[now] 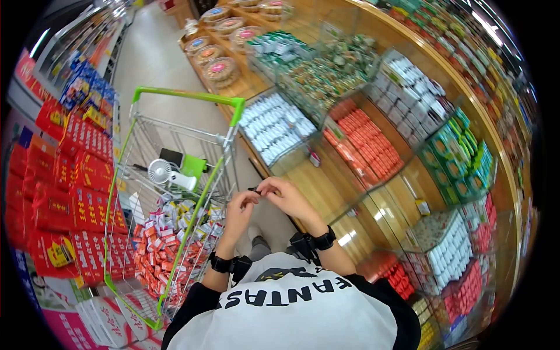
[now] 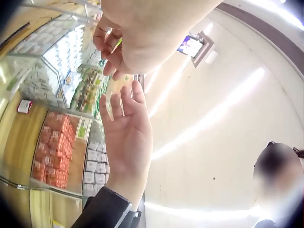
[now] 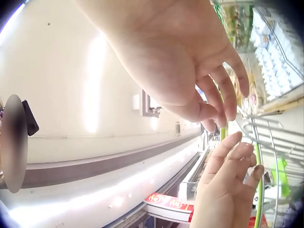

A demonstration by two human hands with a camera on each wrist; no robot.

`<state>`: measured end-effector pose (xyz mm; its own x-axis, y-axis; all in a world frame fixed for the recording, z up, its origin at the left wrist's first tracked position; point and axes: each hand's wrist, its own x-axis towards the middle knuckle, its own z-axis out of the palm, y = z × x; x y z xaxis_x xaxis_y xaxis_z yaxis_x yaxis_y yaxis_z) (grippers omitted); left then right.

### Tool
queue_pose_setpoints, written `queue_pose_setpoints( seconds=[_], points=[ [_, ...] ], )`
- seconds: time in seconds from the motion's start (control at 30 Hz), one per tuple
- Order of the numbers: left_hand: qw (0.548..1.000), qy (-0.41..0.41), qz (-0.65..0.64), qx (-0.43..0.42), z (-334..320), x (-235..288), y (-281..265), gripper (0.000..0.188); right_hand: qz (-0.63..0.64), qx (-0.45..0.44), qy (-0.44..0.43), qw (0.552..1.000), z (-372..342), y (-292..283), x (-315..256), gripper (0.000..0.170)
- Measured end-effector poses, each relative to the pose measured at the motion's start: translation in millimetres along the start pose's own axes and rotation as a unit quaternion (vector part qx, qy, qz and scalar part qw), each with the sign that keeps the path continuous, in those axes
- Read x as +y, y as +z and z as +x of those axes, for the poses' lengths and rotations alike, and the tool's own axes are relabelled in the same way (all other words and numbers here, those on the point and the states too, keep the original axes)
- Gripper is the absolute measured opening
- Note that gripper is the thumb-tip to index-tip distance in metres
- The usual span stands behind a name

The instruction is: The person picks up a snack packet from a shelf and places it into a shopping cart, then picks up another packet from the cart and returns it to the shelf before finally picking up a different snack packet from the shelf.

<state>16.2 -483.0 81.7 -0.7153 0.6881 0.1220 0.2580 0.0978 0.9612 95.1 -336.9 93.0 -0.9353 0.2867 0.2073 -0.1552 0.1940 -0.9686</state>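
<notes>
Both hands are raised close together in front of the body, beside a shopping cart (image 1: 172,93) with a green rim. The left hand (image 1: 238,211) has loosely bent fingers, and nothing shows in its palm in the left wrist view. Facing it, the right hand (image 1: 287,199) has its fingers slightly bent, its bare palm (image 2: 129,142) visible. A small dark spot (image 1: 255,189) appears by the fingertips in the head view; I cannot tell what it is. Inside the cart lie many red and white wrapped small packs (image 1: 157,256) and a white handheld fan (image 1: 158,171) by a green item (image 1: 192,165).
Right of the hands, a wooden display counter (image 1: 321,157) has clear bins of white packs (image 1: 275,128) and red packs (image 1: 373,146). Round tubs (image 1: 220,71) stand at its far end. Red gift boxes (image 1: 87,198) are stacked left of the cart. An aisle floor (image 1: 143,58) runs ahead.
</notes>
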Motion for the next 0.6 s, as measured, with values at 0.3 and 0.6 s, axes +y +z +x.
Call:
queue_pose_setpoints(
  seconds=[0.3, 0.6],
  points=[
    [0.984, 0.053, -0.004, -0.173, 29.0, 18.8, 92.9, 0.021, -0.085, 0.163, 0.049, 0.982, -64.7, -97.0, -22.6, 0.018],
    [0.946, 0.133, 0.006, -0.296, 69.8, 41.3, 151.9, 0.019, -0.14, 0.358, 0.055, 0.921, -110.0, -146.8, -17.3, 0.014]
  ],
)
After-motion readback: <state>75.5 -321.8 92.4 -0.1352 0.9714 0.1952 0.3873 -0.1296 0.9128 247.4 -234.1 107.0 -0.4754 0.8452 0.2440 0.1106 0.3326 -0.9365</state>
